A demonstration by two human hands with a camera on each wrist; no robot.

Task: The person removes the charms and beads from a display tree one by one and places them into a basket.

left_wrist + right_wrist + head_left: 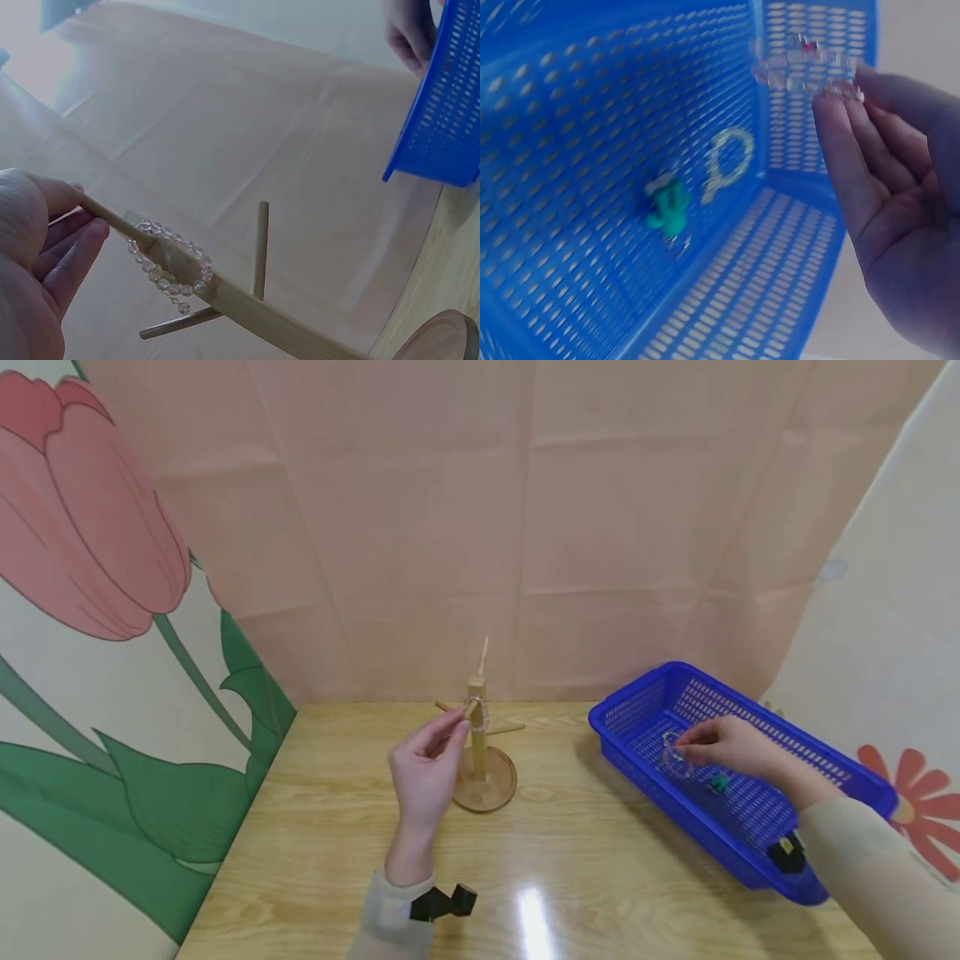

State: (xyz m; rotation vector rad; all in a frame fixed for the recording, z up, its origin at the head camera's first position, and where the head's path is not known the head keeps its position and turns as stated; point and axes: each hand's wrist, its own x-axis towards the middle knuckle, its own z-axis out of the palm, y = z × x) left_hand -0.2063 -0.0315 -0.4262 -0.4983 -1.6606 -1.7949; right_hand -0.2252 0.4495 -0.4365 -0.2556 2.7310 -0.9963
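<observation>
My left hand (pixel 426 768) pinches the end of a wooden peg (pixel 112 216) on a wooden stand (pixel 480 756) with a round base. Around the post, just past those fingers, hangs a bracelet of clear pinkish beads (pixel 174 289), its short end chain dangling. Inside the blue basket (pixel 675 814), my right hand (pixel 731 745) pinches a pale pink beaded bracelet (pixel 780 61) between thumb and fingertips, raised over the basket floor. Below it lie a pale yellow bracelet (pixel 714 165) and a green figure keychain (pixel 669 210) with a metal ring.
Two more wooden pegs stick out from the post, one toward the basket (pixel 262 247). The basket stands on the right of the wooden table (pixel 315 827). Pink cloth (pixel 420 527) hangs behind, and printed flower panels (pixel 97 510) flank both sides.
</observation>
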